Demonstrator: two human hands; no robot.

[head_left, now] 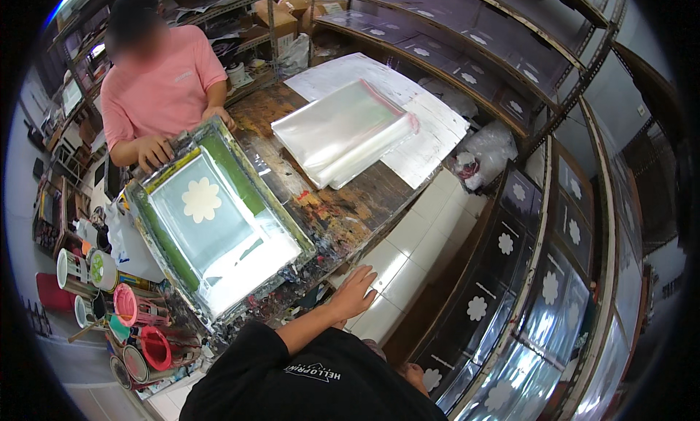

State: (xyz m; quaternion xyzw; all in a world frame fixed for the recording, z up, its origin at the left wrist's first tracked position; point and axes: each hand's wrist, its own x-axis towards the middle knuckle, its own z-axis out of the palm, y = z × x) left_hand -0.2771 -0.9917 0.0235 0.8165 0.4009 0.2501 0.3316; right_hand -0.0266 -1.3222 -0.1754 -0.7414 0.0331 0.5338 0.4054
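My left hand (pixel 355 294) reaches out past the near corner of the worktable, over the tiled floor. Its fingers are stretched out and hold nothing. Lower right, my right hand (pixel 416 378) is only partly in view, beside a rack of dark sheets (pixel 475 309) with pale flower shapes; its fingers are mostly hidden, so I cannot tell whether it grips a sheet edge. To my left, a screen-printing frame (pixel 243 179) with a green border and a pale flower shape (pixel 201 200) lies tilted on the table. A co-worker in a pink shirt (pixel 166 78) rests both hands on its far edge.
A stack of clear plastic sleeves (pixel 339 129) lies on the paint-stained worktable (pixel 339 228), partly over white boards (pixel 426 144). Paint tubs (pixel 155 348) crowd the lower left. Metal shelves (pixel 539 93) with dark printed sheets line the back and right. Plastic bags (pixel 487 153) sit behind the table.
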